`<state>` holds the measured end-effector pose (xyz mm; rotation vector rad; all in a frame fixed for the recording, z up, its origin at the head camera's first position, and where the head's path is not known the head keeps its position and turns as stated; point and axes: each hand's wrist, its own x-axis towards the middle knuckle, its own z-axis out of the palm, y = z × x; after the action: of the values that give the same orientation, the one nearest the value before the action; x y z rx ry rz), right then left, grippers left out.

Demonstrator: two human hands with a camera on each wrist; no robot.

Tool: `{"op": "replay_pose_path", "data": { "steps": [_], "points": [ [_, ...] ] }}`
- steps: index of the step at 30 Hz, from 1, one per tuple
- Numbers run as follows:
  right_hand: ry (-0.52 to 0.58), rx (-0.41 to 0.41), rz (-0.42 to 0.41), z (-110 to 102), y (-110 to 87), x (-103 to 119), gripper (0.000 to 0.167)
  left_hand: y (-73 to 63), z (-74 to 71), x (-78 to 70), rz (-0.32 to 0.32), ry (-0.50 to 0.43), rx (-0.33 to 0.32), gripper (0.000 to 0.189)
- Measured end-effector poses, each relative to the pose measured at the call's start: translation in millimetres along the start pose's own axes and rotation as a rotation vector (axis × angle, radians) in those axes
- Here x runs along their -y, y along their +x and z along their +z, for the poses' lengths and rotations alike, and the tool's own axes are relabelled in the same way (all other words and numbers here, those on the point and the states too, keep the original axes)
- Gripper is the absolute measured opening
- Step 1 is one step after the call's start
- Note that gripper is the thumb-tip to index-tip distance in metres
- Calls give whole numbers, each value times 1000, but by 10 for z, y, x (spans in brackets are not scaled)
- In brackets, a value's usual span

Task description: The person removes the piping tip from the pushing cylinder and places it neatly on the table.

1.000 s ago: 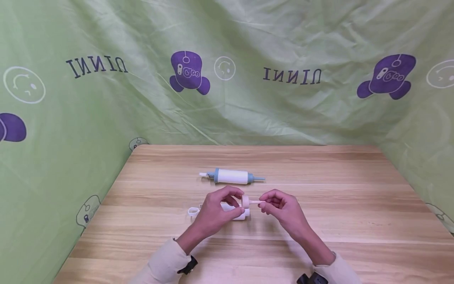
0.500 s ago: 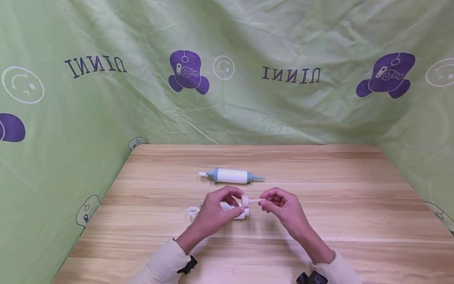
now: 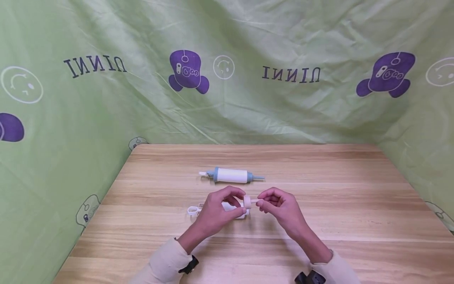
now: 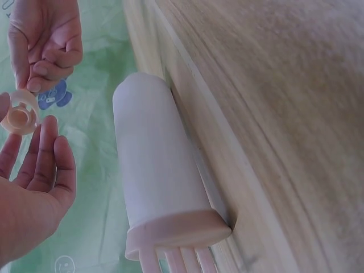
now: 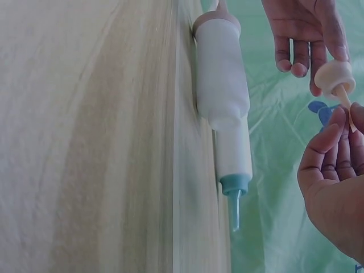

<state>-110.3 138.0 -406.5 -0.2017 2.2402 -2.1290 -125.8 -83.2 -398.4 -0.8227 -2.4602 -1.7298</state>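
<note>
My left hand point(image 3: 216, 211) pinches the wide pale pink ring of a nozzle cap point(image 3: 247, 202) between thumb and fingers, over the table. From the other side my right hand point(image 3: 283, 209) pinches the cap's thin spout. In the left wrist view the hollow underside of the cap faces the camera; the right wrist view shows its outer side point(image 5: 333, 78) and the spout. Below the left hand a white bottle point(image 4: 153, 153) with a pink collar lies on its side, its middle partly hidden by that hand in the head view.
Behind the hands lies a second white bottle point(image 3: 231, 176) with blue ends, its thin blue spout to the right. A white loop point(image 3: 193, 210) sticks out left of the nearer bottle. Green printed cloth point(image 3: 227, 106) hangs around the wooden table point(image 3: 354, 189).
The right hand has shifted slightly left, and less of the spout shows between the hands. The left hand has edged right with the cap. Both bottles lie where they were.
</note>
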Motion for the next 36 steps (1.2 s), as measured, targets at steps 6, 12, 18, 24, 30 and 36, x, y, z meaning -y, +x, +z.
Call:
{"op": "replay_pose_path", "data": {
  "steps": [6, 12, 18, 24, 30, 36],
  "points": [
    [20, 5, -3, 30, 5, -8, 23, 2, 12, 15, 11, 0, -3, 31],
    [12, 11, 2, 50, 5, -3, 20, -2, 20, 29, 17, 0, -12, 30],
    [26, 18, 5, 77, 4, 9, 19, -6, 21, 42, 36, -3, -14, 30],
    [41, 30, 9, 105, 6, 10, 16, -14, 12, 35, 40, -2, -20, 31],
    [40, 28, 28, 124, 8, 13, 16, -20, -2, 23, 32, 2, -24, 33],
    [39, 26, 38, 134, 4, 15, 16, -19, -8, 14, 14, -3, -28, 34]
  ]
}}
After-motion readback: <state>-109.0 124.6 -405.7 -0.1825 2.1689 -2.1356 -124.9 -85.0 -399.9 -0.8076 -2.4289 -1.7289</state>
